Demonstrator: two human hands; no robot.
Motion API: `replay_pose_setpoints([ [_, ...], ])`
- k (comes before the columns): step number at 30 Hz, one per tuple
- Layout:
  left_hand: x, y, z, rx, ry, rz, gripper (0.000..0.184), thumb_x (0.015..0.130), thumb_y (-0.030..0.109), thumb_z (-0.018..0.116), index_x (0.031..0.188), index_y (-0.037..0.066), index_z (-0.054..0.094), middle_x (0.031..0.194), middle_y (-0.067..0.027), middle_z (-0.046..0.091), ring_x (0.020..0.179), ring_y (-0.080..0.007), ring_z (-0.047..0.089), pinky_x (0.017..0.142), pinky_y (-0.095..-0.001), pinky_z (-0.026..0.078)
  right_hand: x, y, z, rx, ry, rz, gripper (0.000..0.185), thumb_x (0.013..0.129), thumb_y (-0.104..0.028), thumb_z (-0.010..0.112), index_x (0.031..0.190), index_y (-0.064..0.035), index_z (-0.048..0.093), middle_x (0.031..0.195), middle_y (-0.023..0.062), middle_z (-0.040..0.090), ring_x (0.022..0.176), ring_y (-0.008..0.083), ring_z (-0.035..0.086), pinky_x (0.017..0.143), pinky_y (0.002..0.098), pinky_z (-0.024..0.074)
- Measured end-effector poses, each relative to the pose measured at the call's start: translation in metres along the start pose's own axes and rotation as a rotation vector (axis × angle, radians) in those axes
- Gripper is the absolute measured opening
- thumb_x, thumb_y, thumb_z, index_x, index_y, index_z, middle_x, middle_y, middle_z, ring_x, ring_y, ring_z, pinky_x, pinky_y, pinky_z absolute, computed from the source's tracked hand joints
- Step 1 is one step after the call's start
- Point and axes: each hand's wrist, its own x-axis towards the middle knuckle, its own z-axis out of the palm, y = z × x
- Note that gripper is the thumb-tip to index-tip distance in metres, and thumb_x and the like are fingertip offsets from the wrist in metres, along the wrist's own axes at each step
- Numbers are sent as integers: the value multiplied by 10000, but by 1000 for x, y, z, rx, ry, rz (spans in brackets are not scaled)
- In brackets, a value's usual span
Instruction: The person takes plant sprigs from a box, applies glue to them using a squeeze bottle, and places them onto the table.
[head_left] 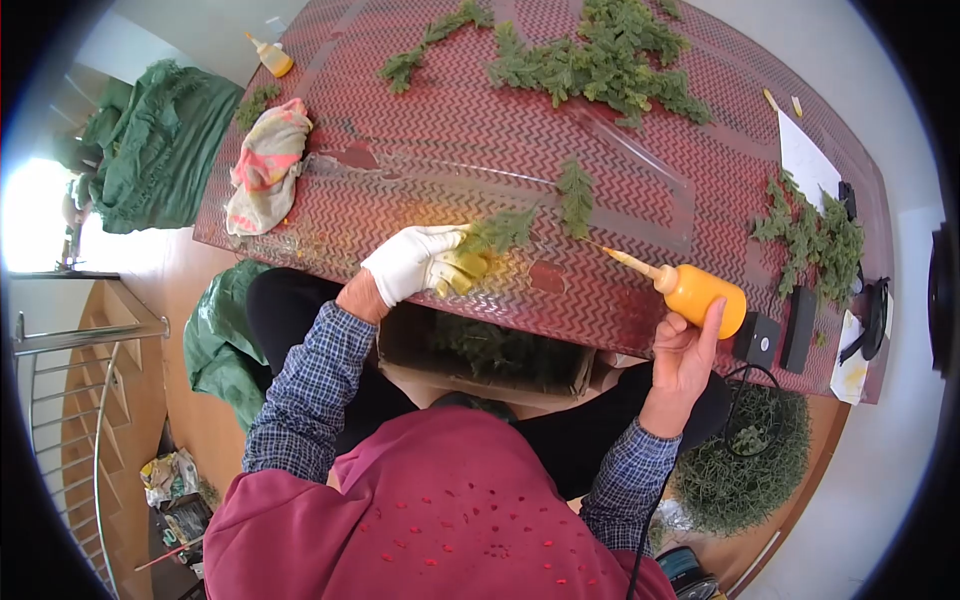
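My left hand [418, 262] wears a white glove with yellow-stained fingertips. Pinched in those fingers is a small green artificial foliage sprig [508, 229], held low over the table. My right hand [684, 362] is bare and grips a yellow squeeze bottle [706, 299] by its lower side. The bottle's long thin nozzle points left, toward the sprigs. A second loose green sprig [575, 198] lies on the table just above the nozzle tip. The red zigzag-patterned table covering [450, 190] has yellow smears near the glove.
A large pile of foliage [610, 60] lies at the far side, with more sprigs [815, 235] at right. A stained cloth [270, 165] and another squeeze bottle [270, 54] sit at left. Below the table edge, a cardboard box [470, 385] holds greenery. White paper [806, 155] lies at right.
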Motion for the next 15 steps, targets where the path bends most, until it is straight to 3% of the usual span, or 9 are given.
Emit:
replay_pose_setpoints([
  [1,-3,3,0,71,-4,-50,411,973,176,542,1320,-40,498,881,-158,698,590,-215,676,450,-289,528,0,0,1,-2,0,4,373,952,-311,605,1213,-51,542,1032,109,658,602,129,551,509,234,479],
  [8,-9,28,-20,526,6,-45,372,954,228,583,1235,-15,599,810,-104,688,605,-149,664,449,-245,498,0,2,0,-37,13,27,403,945,-316,617,1214,-29,531,1021,130,648,603,131,551,517,232,476],
  [9,-11,31,-23,389,-35,-75,375,945,244,599,1213,-18,616,787,-87,682,616,-125,651,458,-239,493,0,2,0,-37,7,27,411,943,-317,619,1215,-23,529,1015,132,645,603,132,549,519,232,475],
  [15,-11,38,-15,484,28,-99,381,944,262,605,1195,-25,624,768,-77,676,555,-110,616,460,-235,477,1,3,-1,-43,10,37,429,938,-325,625,1219,-16,525,1008,128,637,605,133,540,520,236,471],
])
